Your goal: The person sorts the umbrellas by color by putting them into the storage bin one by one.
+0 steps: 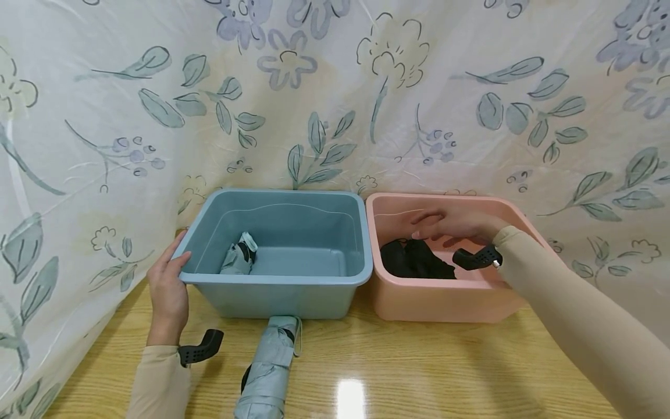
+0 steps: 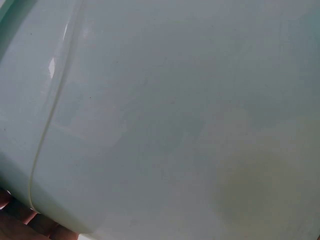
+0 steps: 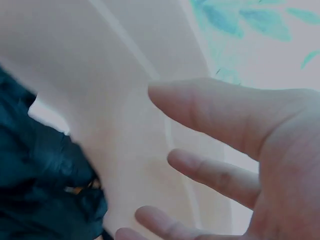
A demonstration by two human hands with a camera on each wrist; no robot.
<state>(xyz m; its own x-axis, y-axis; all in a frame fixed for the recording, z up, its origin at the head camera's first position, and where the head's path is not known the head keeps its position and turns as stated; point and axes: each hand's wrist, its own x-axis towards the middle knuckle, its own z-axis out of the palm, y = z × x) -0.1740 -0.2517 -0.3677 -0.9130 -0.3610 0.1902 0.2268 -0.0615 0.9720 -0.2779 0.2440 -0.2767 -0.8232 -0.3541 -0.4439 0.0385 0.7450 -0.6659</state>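
Note:
At the left end of the blue bin (image 1: pixel 293 278), my left hand (image 1: pixel 168 288) grips the rim, thumb over the edge and fingers along the outside. The left wrist view is mostly filled by the bin's pale wall, with fingertips (image 2: pixel 20 220) in the lower left corner. Inside the pink bin (image 1: pixel 439 302), my right hand (image 1: pixel 458 226) hovers with fingers spread and holds nothing. Close beneath it lies a bundle of black folded fabric (image 1: pixel 416 259), seen beside the spread fingers in the right wrist view. A folded light blue umbrella (image 1: pixel 238 259) lies at the blue bin's left end.
Another folded light blue umbrella (image 1: pixel 269 366), with a wrist strap, lies on the wooden table (image 1: pixel 419 372) in front of the blue bin. The two bins stand side by side against a floral sheet (image 1: pixel 335 87) that rises behind and to the left.

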